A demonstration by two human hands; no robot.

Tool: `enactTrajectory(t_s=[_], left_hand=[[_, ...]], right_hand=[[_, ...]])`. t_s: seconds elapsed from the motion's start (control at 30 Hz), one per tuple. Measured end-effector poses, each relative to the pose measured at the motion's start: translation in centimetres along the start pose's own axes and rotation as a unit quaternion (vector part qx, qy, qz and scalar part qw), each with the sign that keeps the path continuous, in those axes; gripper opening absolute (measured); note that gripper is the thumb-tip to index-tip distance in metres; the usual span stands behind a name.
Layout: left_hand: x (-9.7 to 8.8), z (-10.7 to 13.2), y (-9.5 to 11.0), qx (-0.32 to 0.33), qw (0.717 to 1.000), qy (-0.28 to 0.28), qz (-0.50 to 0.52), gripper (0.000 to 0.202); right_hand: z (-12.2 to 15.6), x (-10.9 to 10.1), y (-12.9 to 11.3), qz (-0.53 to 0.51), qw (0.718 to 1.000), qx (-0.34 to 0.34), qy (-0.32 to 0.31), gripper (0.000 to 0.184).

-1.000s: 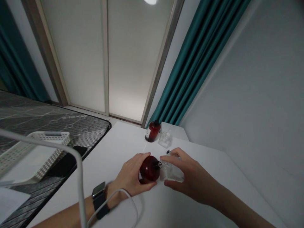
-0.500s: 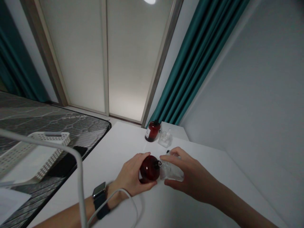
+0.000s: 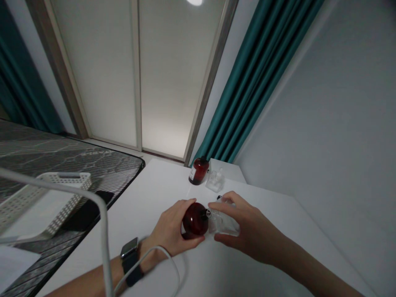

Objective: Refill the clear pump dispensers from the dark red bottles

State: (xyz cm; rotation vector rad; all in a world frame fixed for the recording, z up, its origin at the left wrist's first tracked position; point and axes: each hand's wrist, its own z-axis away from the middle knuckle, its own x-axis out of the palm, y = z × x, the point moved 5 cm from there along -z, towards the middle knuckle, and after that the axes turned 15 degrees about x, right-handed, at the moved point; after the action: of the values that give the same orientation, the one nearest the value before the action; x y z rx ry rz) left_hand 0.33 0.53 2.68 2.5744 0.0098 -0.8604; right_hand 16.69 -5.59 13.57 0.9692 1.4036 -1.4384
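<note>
My left hand (image 3: 170, 227) is closed around a dark red-brown bottle (image 3: 195, 220), tipped over so that its narrow neck points right. Against or very near that neck lies the top of a clear glass bottle (image 3: 225, 225), also tilted. The fingers and thumb of my right hand (image 3: 253, 227) grip it from the other side. Whether liquid runs between the two cannot be made out. A small black piece (image 3: 219, 197) shows just behind my right fingers, mostly hidden.
Farther back on the white table (image 3: 161, 181) stand another red-brown bottle (image 3: 199, 170) with a white label, a clear glass bottle (image 3: 215, 180) and a white box (image 3: 227, 168). A white cable (image 3: 103, 231) crosses the left foreground. Left lies a white basket (image 3: 83, 181).
</note>
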Motion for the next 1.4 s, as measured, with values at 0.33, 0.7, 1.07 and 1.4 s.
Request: enactTrajectory(t_s=[0.33, 0.7, 1.07, 1.4], left_hand=[[-0.03, -0.02, 0.0, -0.003, 1.0, -0.002, 0.001, 0.085], [-0.02, 0.09, 0.0, 0.0, 1.0, 0.002, -0.002, 0.086], [-0.08, 0.05, 0.04, -0.003, 1.0, 0.005, 0.005, 0.085], [0.06, 0.0, 0.04, -0.008, 1.0, -0.011, 0.008, 0.087]], right_hand=[[-0.03, 0.0, 0.04, 0.031, 0.999, -0.015, 0.027, 0.062], [0.0, -0.06, -0.13, 0.052, 0.998, -0.023, 0.034, 0.062], [0.06, -0.04, 0.03, 0.068, 0.995, -0.043, 0.064, 0.06], [0.02, 0.05, -0.04, 0.075, 0.996, -0.031, 0.047, 0.064]])
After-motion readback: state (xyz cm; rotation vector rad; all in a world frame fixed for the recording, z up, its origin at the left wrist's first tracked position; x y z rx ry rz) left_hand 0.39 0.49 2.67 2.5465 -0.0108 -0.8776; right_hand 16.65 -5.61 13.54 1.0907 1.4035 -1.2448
